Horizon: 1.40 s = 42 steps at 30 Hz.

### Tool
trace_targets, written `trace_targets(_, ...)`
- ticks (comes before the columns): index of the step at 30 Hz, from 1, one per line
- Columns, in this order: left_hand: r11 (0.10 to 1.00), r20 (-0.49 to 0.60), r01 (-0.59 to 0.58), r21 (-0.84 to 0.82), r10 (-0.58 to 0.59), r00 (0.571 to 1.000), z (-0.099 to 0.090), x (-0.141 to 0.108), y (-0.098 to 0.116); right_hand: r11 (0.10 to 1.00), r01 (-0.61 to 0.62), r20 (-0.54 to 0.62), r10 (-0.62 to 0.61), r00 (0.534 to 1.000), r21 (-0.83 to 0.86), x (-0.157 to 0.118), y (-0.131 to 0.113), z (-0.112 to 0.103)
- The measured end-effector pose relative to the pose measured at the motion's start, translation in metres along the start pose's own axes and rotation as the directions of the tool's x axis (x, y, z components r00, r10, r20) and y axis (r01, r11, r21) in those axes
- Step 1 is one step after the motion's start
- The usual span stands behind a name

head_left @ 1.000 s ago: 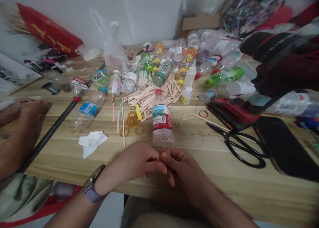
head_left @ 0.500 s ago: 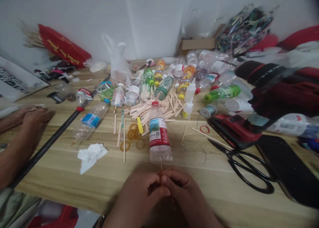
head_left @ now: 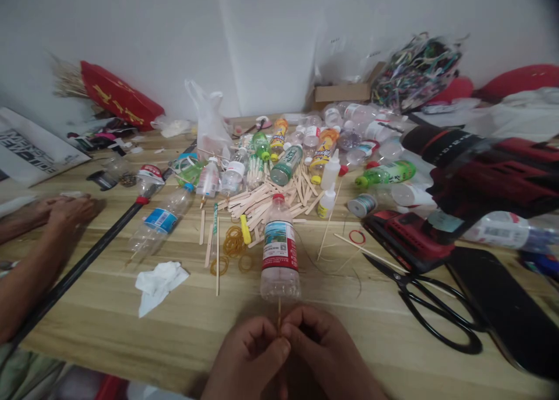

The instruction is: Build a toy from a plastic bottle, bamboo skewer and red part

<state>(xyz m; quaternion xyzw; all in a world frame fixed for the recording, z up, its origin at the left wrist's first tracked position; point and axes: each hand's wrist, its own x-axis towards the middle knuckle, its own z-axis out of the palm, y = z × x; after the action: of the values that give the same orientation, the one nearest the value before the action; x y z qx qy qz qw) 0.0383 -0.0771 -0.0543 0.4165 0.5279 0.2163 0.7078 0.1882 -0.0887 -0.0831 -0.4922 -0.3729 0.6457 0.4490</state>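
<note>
A clear plastic bottle [head_left: 276, 285] with a red cap and a red-and-blue label lies in front of me, its base toward my hands. From that base sticks out a thin wooden stick [head_left: 279, 310]. My left hand [head_left: 251, 356] pinches the stick's near end between thumb and forefinger. Close against it, my right hand [head_left: 325, 350] pinches at the same spot. Something thin and brownish, perhaps a rubber band, shows at the fingertips, mostly hidden by them.
Rubber bands [head_left: 234, 241], a yellow-handled tool [head_left: 245, 230] and flat wooden sticks [head_left: 248, 204] lie beyond. Black scissors [head_left: 410, 280], a red-black power drill [head_left: 489, 179] and a phone [head_left: 502, 307] are right. Left are a tissue [head_left: 161, 283], a black pole [head_left: 94, 251] and another person's hands [head_left: 72, 208].
My view has tilted slightly, so the tabletop things sit lower in it. Both hands keep pinching the stick, with the fingers shifted a little.
</note>
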Motion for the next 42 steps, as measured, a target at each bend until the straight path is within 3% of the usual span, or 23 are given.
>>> trace_targets(3,0.994,0.009,0.035,-0.103,-0.034,0.999,-0.001,0.000,-0.004,0.994,-0.063,0.001,0.063,0.998,0.091,0.000,-0.001,0.002)
trace_targets(12,0.922,-0.032,0.026,-0.387,-0.042,0.999,0.001,-0.003,-0.009,0.869,-0.367,0.228,0.303,0.925,0.332,-0.002,-0.025,0.000)
trace_targets(15,0.887,-0.071,-0.003,-0.461,-0.033,0.997,0.001,-0.006,-0.010,0.847,-0.442,0.262,0.373,0.890,0.295,-0.002,-0.029,-0.006)
trace_targets(20,0.876,-0.055,0.023,-0.482,-0.056,0.997,0.001,-0.013,-0.009,0.860,-0.508,0.366,0.457,0.811,0.051,-0.004,-0.040,-0.015)
trace_targets(23,0.880,-0.075,0.013,-0.474,-0.055,0.996,0.003,-0.016,-0.007,0.905,-0.416,0.372,0.419,0.829,-0.091,-0.004,-0.044,-0.016)
trace_targets(29,0.873,-0.069,0.000,-0.488,-0.039,0.997,0.005,-0.018,-0.007,0.951,-0.064,0.266,0.149,0.952,-0.302,0.001,-0.045,-0.015)
trace_targets(33,0.857,-0.053,0.002,-0.515,-0.034,0.998,0.005,-0.018,-0.010,0.887,0.250,0.302,-0.134,0.944,-0.388,0.000,-0.046,-0.009)
trace_targets(35,0.850,-0.008,0.035,-0.525,-0.046,0.999,0.005,-0.017,-0.011,0.892,0.280,0.265,-0.191,0.945,-0.356,-0.002,-0.042,-0.005)
trace_targets(37,0.839,0.051,0.076,-0.539,-0.058,0.997,0.006,-0.013,-0.014,0.959,0.181,0.214,-0.134,0.968,-0.217,-0.003,-0.032,0.001)
trace_targets(39,0.828,0.131,0.121,-0.548,-0.058,0.990,0.007,-0.008,-0.017,1.000,-0.028,0.173,0.026,0.985,0.013,-0.003,-0.020,0.005)
trace_targets(42,0.832,0.240,0.155,-0.533,-0.027,0.970,0.008,0.000,-0.022,0.943,-0.246,0.165,0.212,0.963,0.226,-0.002,-0.004,0.009)
